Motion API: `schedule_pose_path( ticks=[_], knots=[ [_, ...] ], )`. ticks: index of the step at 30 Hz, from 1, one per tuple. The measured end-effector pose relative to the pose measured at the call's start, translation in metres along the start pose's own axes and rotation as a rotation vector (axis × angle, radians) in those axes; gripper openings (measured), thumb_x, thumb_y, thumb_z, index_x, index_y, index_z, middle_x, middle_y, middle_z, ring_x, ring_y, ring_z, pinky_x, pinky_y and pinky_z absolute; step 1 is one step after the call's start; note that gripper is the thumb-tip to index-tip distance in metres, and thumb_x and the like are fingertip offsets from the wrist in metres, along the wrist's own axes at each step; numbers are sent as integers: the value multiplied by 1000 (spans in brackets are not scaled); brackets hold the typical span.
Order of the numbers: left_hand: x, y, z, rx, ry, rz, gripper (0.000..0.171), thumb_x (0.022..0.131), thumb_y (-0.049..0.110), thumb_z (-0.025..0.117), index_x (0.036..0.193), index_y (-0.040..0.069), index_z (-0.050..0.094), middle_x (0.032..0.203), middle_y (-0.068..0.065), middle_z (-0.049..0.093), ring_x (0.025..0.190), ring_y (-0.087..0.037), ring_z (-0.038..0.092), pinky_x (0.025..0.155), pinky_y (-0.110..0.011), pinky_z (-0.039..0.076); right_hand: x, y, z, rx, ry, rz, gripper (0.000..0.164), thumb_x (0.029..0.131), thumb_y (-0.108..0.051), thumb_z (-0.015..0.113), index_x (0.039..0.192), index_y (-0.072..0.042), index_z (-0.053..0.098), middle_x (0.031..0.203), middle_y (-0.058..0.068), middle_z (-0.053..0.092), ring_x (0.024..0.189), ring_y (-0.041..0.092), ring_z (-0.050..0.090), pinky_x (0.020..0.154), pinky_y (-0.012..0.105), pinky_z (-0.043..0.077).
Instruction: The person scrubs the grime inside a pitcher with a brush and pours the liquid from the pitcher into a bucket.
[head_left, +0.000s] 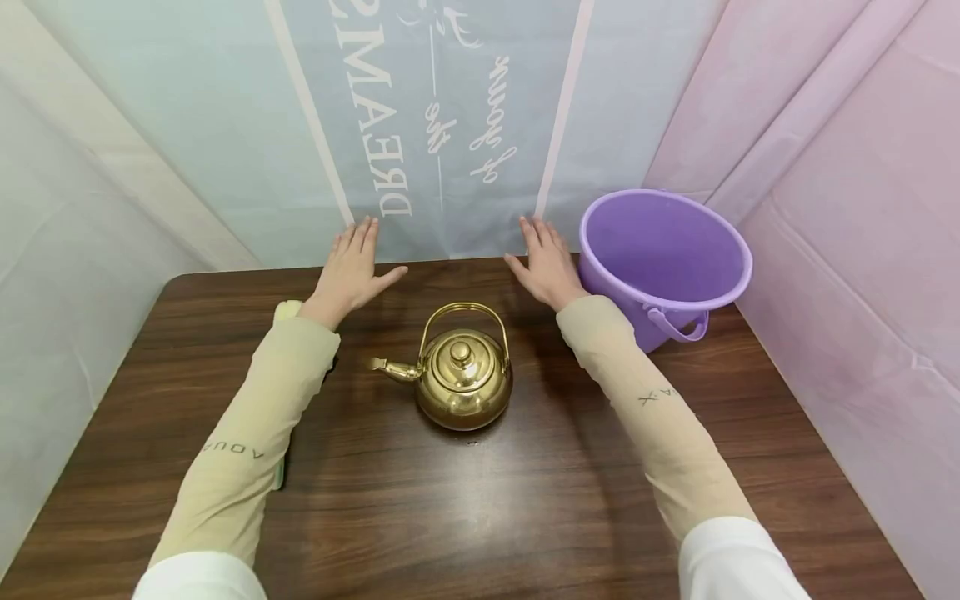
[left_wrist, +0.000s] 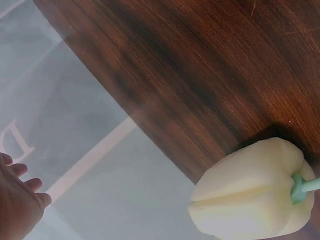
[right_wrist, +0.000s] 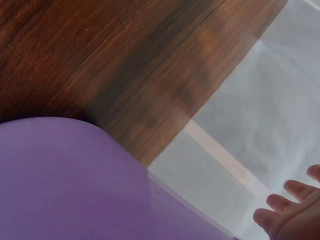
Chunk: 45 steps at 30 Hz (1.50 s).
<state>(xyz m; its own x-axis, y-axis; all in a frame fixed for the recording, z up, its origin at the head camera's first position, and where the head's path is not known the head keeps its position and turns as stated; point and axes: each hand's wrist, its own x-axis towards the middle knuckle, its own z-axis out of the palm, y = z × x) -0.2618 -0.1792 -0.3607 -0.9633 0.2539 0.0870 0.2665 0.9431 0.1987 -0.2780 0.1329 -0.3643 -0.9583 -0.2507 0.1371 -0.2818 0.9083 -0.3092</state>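
A shiny brass teapot [head_left: 462,379] stands upright mid-table, lid on, its arched handle raised and its spout pointing left. My left hand [head_left: 349,268] is stretched out with straight fingers near the back edge, holding nothing. Close to that wrist lies a cream sponge brush [left_wrist: 255,192] with a green handle [left_wrist: 305,187]; my left sleeve covers most of it in the head view. On the other side my right hand [head_left: 548,265] reaches out the same way, fingers spread and empty, just left of a purple bucket [head_left: 607,279].
The bucket stands at the back right corner with its handle hanging down in front. Dark wood makes up the tabletop [head_left: 480,517]. Behind it hangs a grey-blue cloth [head_left: 465,200] with lettering, and pale cloth walls [head_left: 862,250] flank both sides.
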Motion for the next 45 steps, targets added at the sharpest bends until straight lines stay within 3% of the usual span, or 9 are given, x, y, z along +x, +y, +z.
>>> schedule_pose_path(
  ticks=[11, 27, 33, 45],
  knots=[
    [-10, 3, -10, -24, -13, 80, 89, 87, 59, 41, 145, 1, 7, 150, -18, 10, 137, -37, 7, 109, -48, 5, -15, -6, -8, -5, -17, -100, 66, 93, -41, 42, 144, -5, 21, 147, 19, 22, 133, 37, 20, 108, 45, 15],
    [-24, 8, -12, -65, -14, 160, 85, 87, 54, 46, 142, -3, 17, 146, -21, 22, 134, -36, 19, 109, -44, 12, -38, -15, -9, -18, -34, -177, 64, 93, -42, 43, 143, -6, 24, 146, 15, 26, 132, 31, 26, 104, 43, 26],
    [-30, 10, -11, -82, -11, 176, 79, 87, 52, 48, 140, -2, 25, 142, -20, 31, 131, -35, 25, 107, -45, 19, -47, -19, -9, -26, -56, -202, 63, 93, -41, 43, 142, -6, 27, 145, 15, 28, 131, 32, 29, 104, 42, 27],
    [-48, 18, -14, -205, -87, 163, 73, 88, 49, 50, 140, 2, 30, 142, -17, 34, 131, -34, 27, 105, -46, 23, -65, -20, -15, -46, -91, -223, 60, 93, -43, 41, 139, -6, 32, 139, 16, 37, 129, 29, 33, 103, 42, 30]
  ],
)
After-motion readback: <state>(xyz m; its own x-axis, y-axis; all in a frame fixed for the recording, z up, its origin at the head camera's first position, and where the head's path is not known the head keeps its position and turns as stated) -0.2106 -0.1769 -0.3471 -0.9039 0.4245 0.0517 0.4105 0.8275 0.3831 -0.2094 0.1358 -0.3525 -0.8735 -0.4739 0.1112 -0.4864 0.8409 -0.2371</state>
